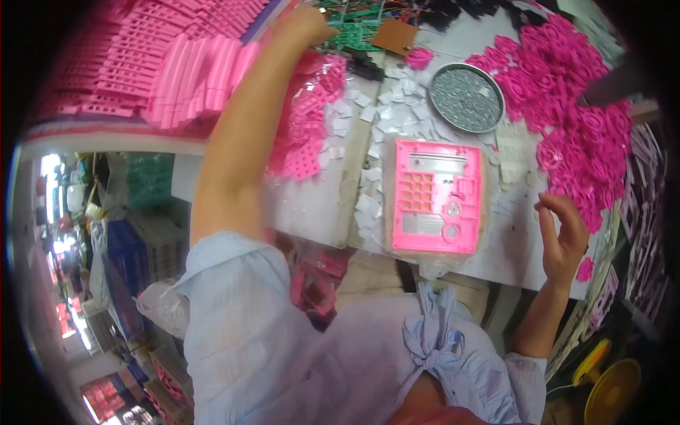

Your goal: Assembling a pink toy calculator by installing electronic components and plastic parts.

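One pink panel (437,205) lies by the table's (508,246) near edge, long axis near-to-far, left of the nearer right hand's (565,239) parted fingers; the left hand's (309,27), beside green boards (356,35), I cannot read.

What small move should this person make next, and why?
Probably the left hand should take one of the green pieces and bring it to the pink panel: the hand is right beside those pieces, and the panel lies face-on before the person with no green piece visible in it.
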A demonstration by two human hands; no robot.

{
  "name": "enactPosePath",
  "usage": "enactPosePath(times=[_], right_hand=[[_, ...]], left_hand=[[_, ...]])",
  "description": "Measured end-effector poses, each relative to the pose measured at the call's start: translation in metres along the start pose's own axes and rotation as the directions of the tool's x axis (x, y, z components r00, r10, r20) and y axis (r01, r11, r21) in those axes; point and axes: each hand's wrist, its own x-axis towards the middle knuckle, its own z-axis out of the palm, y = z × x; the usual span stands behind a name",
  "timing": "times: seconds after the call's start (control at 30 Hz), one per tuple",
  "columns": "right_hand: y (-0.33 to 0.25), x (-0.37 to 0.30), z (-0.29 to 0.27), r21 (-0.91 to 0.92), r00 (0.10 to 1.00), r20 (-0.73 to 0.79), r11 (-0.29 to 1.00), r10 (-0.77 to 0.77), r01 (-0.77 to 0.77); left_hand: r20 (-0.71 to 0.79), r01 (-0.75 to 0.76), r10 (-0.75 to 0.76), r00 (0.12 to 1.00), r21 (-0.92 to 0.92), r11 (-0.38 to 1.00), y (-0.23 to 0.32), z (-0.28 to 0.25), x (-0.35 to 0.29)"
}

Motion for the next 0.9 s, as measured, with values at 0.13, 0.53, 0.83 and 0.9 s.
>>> enactPosePath(times=[0.13, 0.53, 0.83, 0.9], right_hand=[[0.007, -0.004, -0.003, -0.037, 0.999, -0.007, 0.999, 0.036, -0.036], [-0.041, 0.048, 0.054, 0.087, 0.957, 0.183, 0.973, -0.226, 0.213], [-0.061, 0.059, 0.121, -0.107, 0.779, 0.05, 0.772, -0.625, 0.626], [-0.06, 0.051, 0.128, -0.159, 0.724, 0.025, 0.712, -0.689, 0.683]], left_hand=[[-0.053, -0.343, 0.342, 0.938, -0.019, 0.939, 0.05, -0.034, -0.088], [-0.432, -0.421, 0.09, 0.898, -0.779, 0.465, 0.035, -0.021, -0.218], [0.179, 0.325, 0.32, 0.93, -0.808, -0.492, 0.093, -0.005, -0.268], [0.221, 0.393, 0.369, 0.903, -0.773, -0.498, 0.104, 0.001, -0.277]])
